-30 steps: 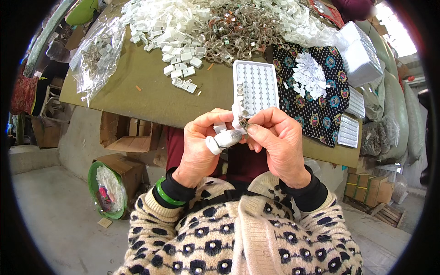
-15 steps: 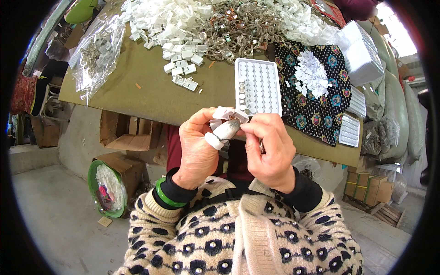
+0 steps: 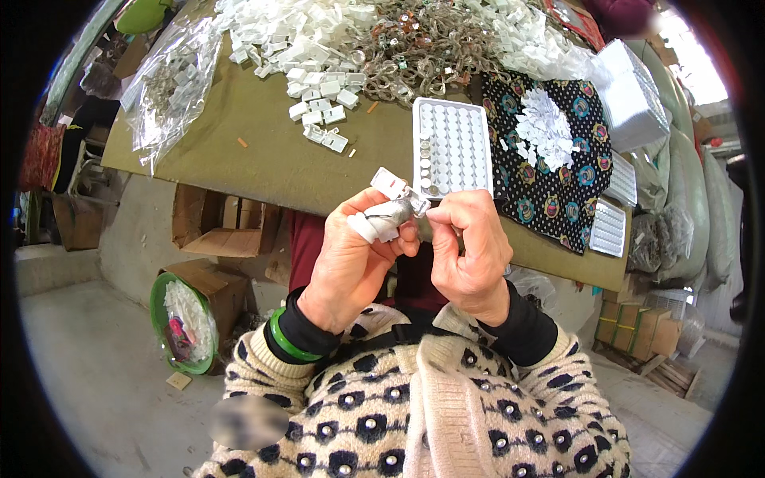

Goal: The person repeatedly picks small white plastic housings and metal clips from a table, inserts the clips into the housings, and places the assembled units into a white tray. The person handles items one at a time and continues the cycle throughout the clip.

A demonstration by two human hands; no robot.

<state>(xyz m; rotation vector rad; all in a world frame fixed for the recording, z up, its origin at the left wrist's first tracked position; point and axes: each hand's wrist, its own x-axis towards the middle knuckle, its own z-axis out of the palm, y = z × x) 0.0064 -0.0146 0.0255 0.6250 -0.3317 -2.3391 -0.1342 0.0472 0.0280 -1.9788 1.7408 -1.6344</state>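
While tray (image 3: 460,147) sits beyond case (image 3: 387,182), cloth (image 3: 564,205) lies alongside.

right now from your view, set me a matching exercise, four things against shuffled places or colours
1. case
2. bangle
3. tray
4. cloth

A. on the table, beside the cloth
B. black, patterned
C. in the left hand
D. green, around the left cuff

Pairs: 1-C, 2-D, 3-A, 4-B
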